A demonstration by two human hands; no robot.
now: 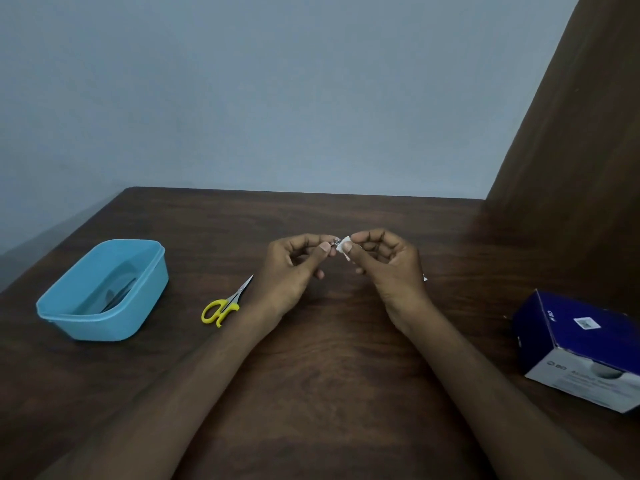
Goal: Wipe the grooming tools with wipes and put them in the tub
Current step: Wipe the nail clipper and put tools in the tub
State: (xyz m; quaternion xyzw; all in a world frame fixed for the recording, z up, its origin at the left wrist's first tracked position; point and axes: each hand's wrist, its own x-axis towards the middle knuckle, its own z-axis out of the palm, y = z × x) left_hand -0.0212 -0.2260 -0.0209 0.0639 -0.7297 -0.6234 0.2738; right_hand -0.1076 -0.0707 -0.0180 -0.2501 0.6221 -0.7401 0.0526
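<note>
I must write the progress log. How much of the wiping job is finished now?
Done: a dark tool already lies in the blue tub. In hand: the left hand pinches a small metal tool while the right hand rubs it with a white wipe. Left: the yellow scissors on the table.

Left hand (294, 268) pinches metal tool (335, 242) — right hand (384, 265) pinches wipe (345, 249).

The blue box (575, 344) shows "BD"; its other print is blurred

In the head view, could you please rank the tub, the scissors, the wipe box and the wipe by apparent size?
1. Tub and wipe box: similar; the box is cut off.
2. Scissors.
3. Wipe.
</note>
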